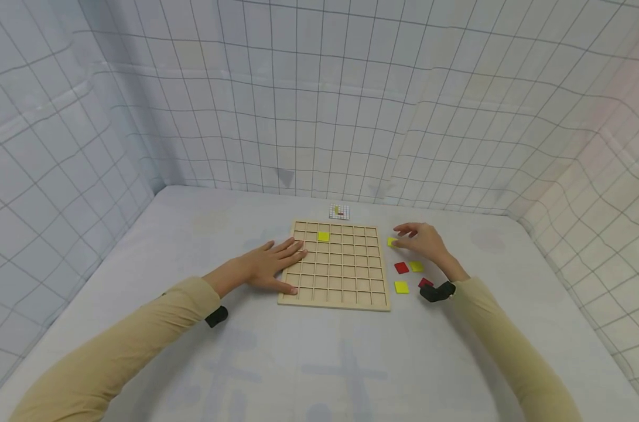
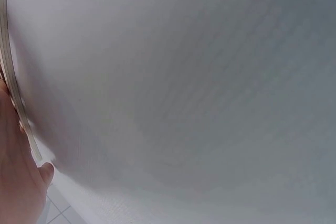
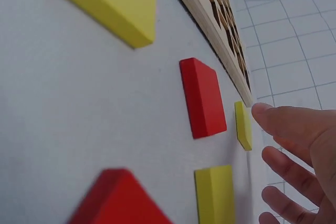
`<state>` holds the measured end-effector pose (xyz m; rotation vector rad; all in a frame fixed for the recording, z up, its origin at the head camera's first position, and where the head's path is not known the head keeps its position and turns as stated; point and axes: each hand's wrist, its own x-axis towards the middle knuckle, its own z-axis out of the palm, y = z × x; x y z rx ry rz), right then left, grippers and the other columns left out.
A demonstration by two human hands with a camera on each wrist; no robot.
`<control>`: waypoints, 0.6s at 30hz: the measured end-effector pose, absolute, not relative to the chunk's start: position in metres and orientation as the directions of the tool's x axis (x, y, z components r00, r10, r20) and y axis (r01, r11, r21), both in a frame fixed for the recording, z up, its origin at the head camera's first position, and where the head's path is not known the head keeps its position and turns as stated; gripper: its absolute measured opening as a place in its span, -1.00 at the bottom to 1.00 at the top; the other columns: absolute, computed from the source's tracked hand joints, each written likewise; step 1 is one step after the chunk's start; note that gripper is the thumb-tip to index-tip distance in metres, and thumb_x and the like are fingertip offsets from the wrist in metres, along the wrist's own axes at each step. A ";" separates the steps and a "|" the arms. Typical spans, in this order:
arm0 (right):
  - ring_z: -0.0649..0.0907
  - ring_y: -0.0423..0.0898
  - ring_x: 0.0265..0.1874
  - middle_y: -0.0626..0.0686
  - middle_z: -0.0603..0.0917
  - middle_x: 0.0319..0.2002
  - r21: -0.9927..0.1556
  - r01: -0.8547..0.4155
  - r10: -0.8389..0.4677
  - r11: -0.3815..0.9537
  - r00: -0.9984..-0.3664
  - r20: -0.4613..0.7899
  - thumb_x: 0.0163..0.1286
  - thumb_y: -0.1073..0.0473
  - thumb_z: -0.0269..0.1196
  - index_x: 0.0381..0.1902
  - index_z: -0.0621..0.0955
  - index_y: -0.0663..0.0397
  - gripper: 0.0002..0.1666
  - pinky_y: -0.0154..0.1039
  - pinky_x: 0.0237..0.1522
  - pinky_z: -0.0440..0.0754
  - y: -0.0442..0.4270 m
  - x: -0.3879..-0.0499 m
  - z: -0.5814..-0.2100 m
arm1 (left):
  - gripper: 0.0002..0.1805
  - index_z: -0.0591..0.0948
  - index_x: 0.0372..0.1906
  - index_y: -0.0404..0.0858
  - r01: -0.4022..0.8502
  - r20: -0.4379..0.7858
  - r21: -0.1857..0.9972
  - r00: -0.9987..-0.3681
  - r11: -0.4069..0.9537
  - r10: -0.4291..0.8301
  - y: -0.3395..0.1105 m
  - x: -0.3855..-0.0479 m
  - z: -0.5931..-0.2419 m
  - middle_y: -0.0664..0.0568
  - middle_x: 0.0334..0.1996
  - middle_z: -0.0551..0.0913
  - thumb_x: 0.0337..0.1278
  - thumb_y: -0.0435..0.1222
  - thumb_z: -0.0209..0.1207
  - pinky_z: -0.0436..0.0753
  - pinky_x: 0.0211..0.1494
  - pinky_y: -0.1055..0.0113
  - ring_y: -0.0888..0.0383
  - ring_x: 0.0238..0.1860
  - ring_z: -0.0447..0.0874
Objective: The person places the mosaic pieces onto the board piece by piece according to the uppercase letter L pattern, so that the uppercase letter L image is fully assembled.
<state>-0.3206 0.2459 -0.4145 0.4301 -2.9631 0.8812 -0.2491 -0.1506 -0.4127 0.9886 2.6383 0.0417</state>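
A wooden grid board (image 1: 335,305) lies on the table, one yellow square tile (image 1: 323,237) sitting in a cell near its far side. Fingers spread, my left hand (image 1: 272,265) rests on the board's left edge. Over on the right, my right hand (image 1: 427,241) hovers with thumb and fingers apart. Its thumb is beside another yellow tile (image 3: 243,125), which lies on the table past the board's right edge. Closer to me are a red tile (image 3: 205,98), a yellow tile (image 1: 416,266), a second yellow tile (image 1: 401,287) and a red tile (image 1: 426,282) partly covered by the wrist device.
Behind the board lies a small printed card (image 1: 339,211) with a grid and coloured squares. White cloth covers the table (image 1: 298,351). Grid-patterned curtains (image 1: 319,105) hang at the back and both sides. Black devices (image 1: 437,291) are worn at the wrists.
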 end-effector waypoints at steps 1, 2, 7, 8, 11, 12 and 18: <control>0.59 0.08 -0.11 0.17 0.73 -0.12 -0.531 -0.257 -0.251 0.807 -0.964 0.085 0.17 0.01 0.39 0.02 0.67 0.09 -0.52 -0.22 -0.19 0.47 0.247 -0.320 -0.415 | 0.08 -0.16 0.56 -0.06 0.636 -0.290 0.130 -0.709 0.761 0.642 -0.150 -0.249 -0.413 -0.01 0.57 -0.28 0.11 0.41 -0.07 -0.14 0.51 -0.20 -0.04 0.57 -0.39; 0.59 0.07 -0.13 0.16 0.73 -0.12 -0.528 -0.250 -0.248 0.812 -0.966 0.076 0.16 0.00 0.40 0.02 0.68 0.10 -0.51 -0.25 -0.21 0.46 0.247 -0.320 -0.416 | 0.07 -0.14 0.56 -0.07 0.637 -0.286 0.135 -0.709 0.759 0.645 -0.151 -0.248 -0.412 -0.02 0.57 -0.27 0.12 0.40 -0.06 -0.14 0.50 -0.21 -0.05 0.57 -0.38; 0.59 0.04 -0.17 0.16 0.73 -0.13 -0.505 -0.247 -0.260 0.827 -0.965 0.047 0.17 0.02 0.39 0.03 0.68 0.13 -0.51 -0.30 -0.26 0.43 0.250 -0.319 -0.418 | 0.06 -0.13 0.56 -0.07 0.636 -0.281 0.135 -0.711 0.760 0.645 -0.151 -0.248 -0.412 -0.02 0.57 -0.26 0.13 0.38 -0.04 -0.13 0.50 -0.21 -0.05 0.57 -0.36; 0.59 0.03 -0.17 0.16 0.73 -0.13 -0.502 -0.249 -0.263 0.829 -0.964 0.043 0.17 0.02 0.39 0.02 0.68 0.14 -0.51 -0.30 -0.26 0.44 0.250 -0.319 -0.418 | 0.06 -0.13 0.56 -0.07 0.635 -0.280 0.136 -0.711 0.760 0.645 -0.151 -0.248 -0.412 -0.02 0.57 -0.26 0.13 0.37 -0.03 -0.13 0.50 -0.21 -0.05 0.57 -0.36; 0.59 0.04 -0.15 0.16 0.72 -0.11 -0.490 -0.255 -0.275 0.833 -0.961 0.032 0.19 0.03 0.38 0.02 0.68 0.15 -0.53 -0.28 -0.25 0.46 0.251 -0.318 -0.418 | 0.06 -0.13 0.56 -0.07 0.636 -0.278 0.139 -0.711 0.760 0.646 -0.151 -0.248 -0.411 -0.02 0.57 -0.26 0.14 0.37 -0.03 -0.13 0.50 -0.21 -0.05 0.57 -0.36; 0.59 0.05 -0.14 0.16 0.72 -0.10 -0.487 -0.257 -0.278 0.835 -0.960 0.030 0.20 0.03 0.38 0.01 0.68 0.15 -0.54 -0.27 -0.24 0.47 0.251 -0.318 -0.418 | 0.06 -0.13 0.56 -0.08 0.636 -0.276 0.140 -0.711 0.759 0.647 -0.151 -0.248 -0.411 -0.02 0.57 -0.26 0.14 0.37 -0.03 -0.12 0.50 -0.22 -0.05 0.57 -0.35; 0.60 0.06 -0.13 0.16 0.72 -0.08 -0.479 -0.244 -0.271 0.843 -0.962 0.013 0.21 0.04 0.37 -0.04 0.71 0.13 -0.59 -0.17 -0.18 0.52 0.249 -0.319 -0.418 | 0.03 -0.12 0.56 -0.08 0.639 -0.271 0.144 -0.709 0.756 0.651 -0.152 -0.248 -0.412 -0.03 0.57 -0.26 0.16 0.37 -0.06 -0.11 0.50 -0.22 -0.07 0.57 -0.35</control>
